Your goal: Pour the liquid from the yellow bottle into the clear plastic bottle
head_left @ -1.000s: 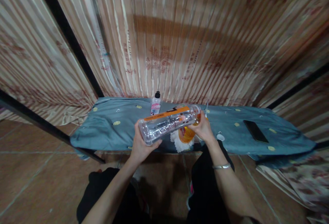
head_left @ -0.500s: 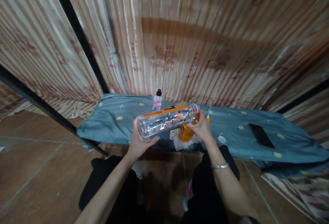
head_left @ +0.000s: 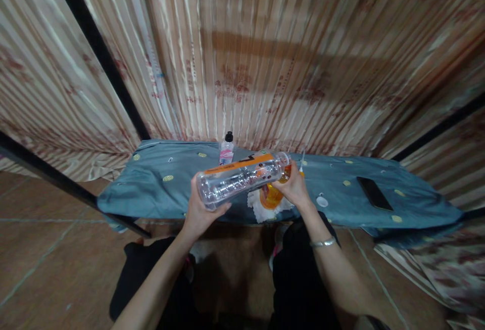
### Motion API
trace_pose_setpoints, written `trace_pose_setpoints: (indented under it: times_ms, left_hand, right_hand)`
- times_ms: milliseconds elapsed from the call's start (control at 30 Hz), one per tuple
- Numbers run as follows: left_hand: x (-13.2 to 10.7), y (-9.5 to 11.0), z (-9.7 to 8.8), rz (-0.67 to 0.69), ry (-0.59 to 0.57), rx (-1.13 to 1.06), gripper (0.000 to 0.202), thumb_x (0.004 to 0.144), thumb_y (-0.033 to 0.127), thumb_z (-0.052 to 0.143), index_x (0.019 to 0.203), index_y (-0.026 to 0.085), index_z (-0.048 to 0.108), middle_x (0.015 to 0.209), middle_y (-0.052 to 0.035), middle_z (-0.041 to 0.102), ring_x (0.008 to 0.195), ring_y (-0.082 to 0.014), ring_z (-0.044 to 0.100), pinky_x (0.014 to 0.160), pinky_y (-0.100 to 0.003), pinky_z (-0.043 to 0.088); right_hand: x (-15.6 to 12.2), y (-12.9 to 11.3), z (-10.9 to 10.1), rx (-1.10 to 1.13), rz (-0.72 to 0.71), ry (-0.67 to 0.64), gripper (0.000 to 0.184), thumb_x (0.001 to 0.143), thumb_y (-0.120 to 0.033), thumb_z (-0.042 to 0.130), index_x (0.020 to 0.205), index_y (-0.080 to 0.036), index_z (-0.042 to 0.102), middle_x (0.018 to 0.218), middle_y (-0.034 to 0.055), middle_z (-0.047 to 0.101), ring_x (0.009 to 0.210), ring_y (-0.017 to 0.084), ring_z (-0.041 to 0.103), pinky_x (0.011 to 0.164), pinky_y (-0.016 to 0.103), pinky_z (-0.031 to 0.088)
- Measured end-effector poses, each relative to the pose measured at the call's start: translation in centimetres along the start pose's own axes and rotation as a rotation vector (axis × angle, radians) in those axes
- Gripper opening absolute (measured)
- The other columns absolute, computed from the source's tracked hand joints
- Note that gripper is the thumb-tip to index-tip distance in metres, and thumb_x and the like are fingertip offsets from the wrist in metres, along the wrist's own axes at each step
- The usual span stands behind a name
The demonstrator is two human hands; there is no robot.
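Observation:
A clear plastic bottle (head_left: 238, 181) with an orange label lies tilted in the air, its neck up to the right. My left hand (head_left: 202, 208) is wrapped around its base end. At the neck end, my right hand (head_left: 293, 186) is closed around the bottle, its fingers partly hidden. Just below and behind, a container of orange liquid (head_left: 270, 198) stands on a white cloth (head_left: 259, 211), its upper part covered by the bottle and my right hand. Behind the bottle stands a small clear bottle with a black cap (head_left: 227, 150).
A blue patterned cloth (head_left: 151, 188) covers the low bench. On it to the right lie a black phone (head_left: 374, 193) and a small white disc (head_left: 322, 201). A thin white-tipped item (head_left: 302, 163) shows beyond my right hand. Black posts (head_left: 98, 52) and striped curtains (head_left: 242, 11) surround the bench.
The whole scene has shifted slightly left as my head moved. Both hands keep the same hold on the clear bottle, with its tilt nearly unchanged.

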State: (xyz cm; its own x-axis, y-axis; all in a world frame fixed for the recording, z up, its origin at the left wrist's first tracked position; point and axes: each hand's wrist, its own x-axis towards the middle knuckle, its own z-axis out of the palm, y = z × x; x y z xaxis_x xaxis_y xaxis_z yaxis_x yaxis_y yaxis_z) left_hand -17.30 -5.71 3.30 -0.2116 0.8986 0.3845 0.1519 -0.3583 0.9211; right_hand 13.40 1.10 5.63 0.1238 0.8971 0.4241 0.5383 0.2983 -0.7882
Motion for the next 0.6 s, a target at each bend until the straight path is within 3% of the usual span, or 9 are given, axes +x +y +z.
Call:
trace_pose_setpoints:
  times_ms: [267, 400, 600]
  left_hand:
    - [0.3, -0.8, -0.2, 0.060, -0.002, 0.031, 0.109, 0.064, 0.064, 0.103, 0.152, 0.029, 0.049, 0.137, -0.0109, 0.074, 0.127, -0.0358, 0.080, 0.113, -0.056, 0.068]
    - [0.5, -1.0, -0.7, 0.069, 0.017, 0.066, 0.109, 0.061, 0.064, 0.105, 0.150, 0.030, 0.051, 0.134, -0.0082, 0.073, 0.123, -0.0356, 0.081, 0.113, -0.061, 0.067]
    - [-0.2, -1.5, -0.9, 0.057, 0.068, 0.084, 0.107, 0.062, 0.059, 0.104, 0.151, 0.027, 0.053, 0.139, -0.0125, 0.070, 0.129, -0.0398, 0.079, 0.120, -0.067, 0.063]
  right_hand:
    - [-0.2, -0.1, -0.4, -0.042, 0.003, -0.007, 0.065, 0.071, -0.038, 0.087, 0.131, -0.024, 0.066, 0.127, 0.0131, 0.085, 0.116, 0.037, 0.084, 0.109, 0.055, 0.067]
    - [-0.4, -0.2, -0.4, -0.043, 0.022, -0.003, 0.062, 0.071, -0.039, 0.088, 0.128, -0.026, 0.066, 0.127, 0.0124, 0.085, 0.121, 0.038, 0.083, 0.112, 0.056, 0.066]
    - [-0.6, -0.2, -0.2, -0.053, 0.019, 0.017, 0.065, 0.073, -0.043, 0.091, 0.131, -0.026, 0.067, 0.124, 0.0121, 0.086, 0.119, 0.038, 0.085, 0.111, 0.056, 0.068]
